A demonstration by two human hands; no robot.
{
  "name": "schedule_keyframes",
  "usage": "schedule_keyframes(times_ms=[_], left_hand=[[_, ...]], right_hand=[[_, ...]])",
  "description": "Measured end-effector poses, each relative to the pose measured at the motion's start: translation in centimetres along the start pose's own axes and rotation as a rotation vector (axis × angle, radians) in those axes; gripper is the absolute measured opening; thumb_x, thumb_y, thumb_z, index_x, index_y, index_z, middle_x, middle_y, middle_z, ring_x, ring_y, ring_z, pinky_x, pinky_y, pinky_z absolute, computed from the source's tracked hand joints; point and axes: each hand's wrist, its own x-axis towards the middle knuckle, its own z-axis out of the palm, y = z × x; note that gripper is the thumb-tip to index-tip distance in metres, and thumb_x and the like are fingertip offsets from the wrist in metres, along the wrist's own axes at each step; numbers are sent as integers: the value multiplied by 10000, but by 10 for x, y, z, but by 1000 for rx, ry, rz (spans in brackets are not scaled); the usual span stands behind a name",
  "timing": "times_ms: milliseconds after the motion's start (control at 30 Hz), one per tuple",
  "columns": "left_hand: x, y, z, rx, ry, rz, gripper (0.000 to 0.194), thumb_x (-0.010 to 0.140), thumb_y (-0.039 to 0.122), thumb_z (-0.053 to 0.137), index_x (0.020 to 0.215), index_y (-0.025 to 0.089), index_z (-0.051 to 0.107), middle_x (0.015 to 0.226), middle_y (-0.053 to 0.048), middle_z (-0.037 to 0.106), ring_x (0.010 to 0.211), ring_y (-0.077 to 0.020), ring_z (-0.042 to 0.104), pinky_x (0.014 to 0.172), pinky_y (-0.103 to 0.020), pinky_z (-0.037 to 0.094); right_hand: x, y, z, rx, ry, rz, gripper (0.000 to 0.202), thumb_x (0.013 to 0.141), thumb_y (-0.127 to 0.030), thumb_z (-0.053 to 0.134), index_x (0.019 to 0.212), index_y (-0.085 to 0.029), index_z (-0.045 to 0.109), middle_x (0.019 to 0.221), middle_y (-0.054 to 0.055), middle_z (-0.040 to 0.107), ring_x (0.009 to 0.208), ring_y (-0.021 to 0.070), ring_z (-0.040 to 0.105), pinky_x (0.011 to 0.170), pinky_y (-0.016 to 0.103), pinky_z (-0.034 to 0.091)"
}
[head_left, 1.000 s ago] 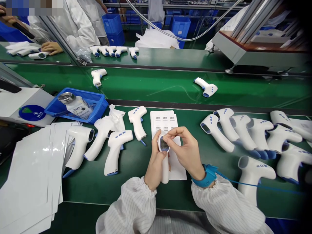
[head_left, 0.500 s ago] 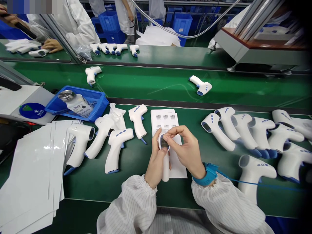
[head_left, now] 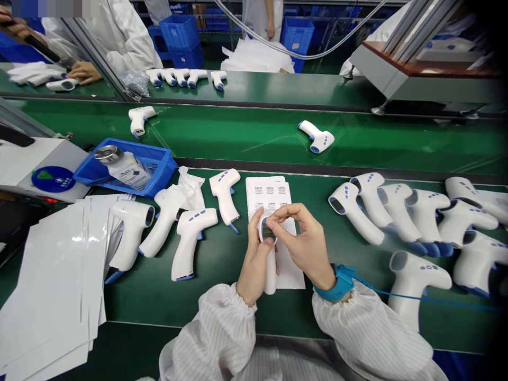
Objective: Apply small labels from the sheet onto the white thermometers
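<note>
My left hand [head_left: 253,267] is wrapped round a white infrared thermometer [head_left: 270,275], held upright with its small dark screen facing me. Thumb and forefinger of my right hand [head_left: 306,244] are pinched together at the screen's upper right edge. Whatever lies between those fingertips is too small to make out. Beneath both hands lie white sheets [head_left: 292,267] printed with small blocks of text. A blue wrist strap [head_left: 337,283] with a cord circles my right wrist.
More thermometers stand left [head_left: 194,241] and right [head_left: 413,280] on the green bench. A blue tray [head_left: 162,166] holds a bottle [head_left: 127,168]; white sheets [head_left: 51,280] are stacked at left. Beyond runs a green conveyor [head_left: 238,132] carrying two thermometers. A co-worker's sleeve [head_left: 130,42] shows across it.
The two thermometers on the conveyor have shifted left. A person in the background has moved right. My hands hold nearly the same position at the screen.
</note>
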Motion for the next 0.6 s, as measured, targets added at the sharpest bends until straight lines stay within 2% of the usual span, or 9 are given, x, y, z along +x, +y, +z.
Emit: schedule_keyframes(times_ms=[233, 333, 400, 500, 600], left_hand=[[0, 1, 1, 42, 6, 15, 541, 962, 289, 397, 1460, 412, 226, 1386, -58, 465, 496, -55, 509, 490, -247, 472], [0, 0, 0, 48, 7, -11, 559, 958, 272, 386, 1470, 408, 207, 1308, -64, 518, 481, -59, 499, 488, -249, 465], [0, 0, 0, 51, -3, -12, 574, 951, 256, 386, 1472, 407, 200, 1255, -60, 540, 482, -64, 497, 495, -254, 465], [1, 1, -1, 36, -19, -7, 617, 924, 220, 395, 1479, 385, 183, 1210, -64, 548, 486, -73, 490, 492, -261, 461], [1, 2, -2, 6, -31, -5, 781, 819, 123, 457, 1489, 371, 142, 1222, -70, 531, 500, -80, 482, 480, -263, 448]], right_hand=[[-1, 3, -1, -35, 6, -46, 176, 804, -138, 681, 912, -252, 602, 911, 0, 649, 886, 168, 608, 821, 320, 495], [2, 4, 1, -41, 38, -39, 181, 795, -153, 690, 923, -245, 599, 949, 8, 634, 908, 173, 593, 816, 319, 487], [4, 4, 2, -28, 43, 17, 119, 810, -184, 677, 888, -232, 601, 909, 8, 635, 868, 170, 596, 798, 320, 490], [10, 3, 3, 11, -32, 109, 40, 842, -230, 635, 860, -223, 600, 895, 12, 645, 869, 175, 611, 829, 341, 493], [12, 5, 0, 52, -210, 184, 150, 820, -240, 635, 961, -234, 583, 1067, 29, 628, 1038, 205, 594, 973, 401, 450]])
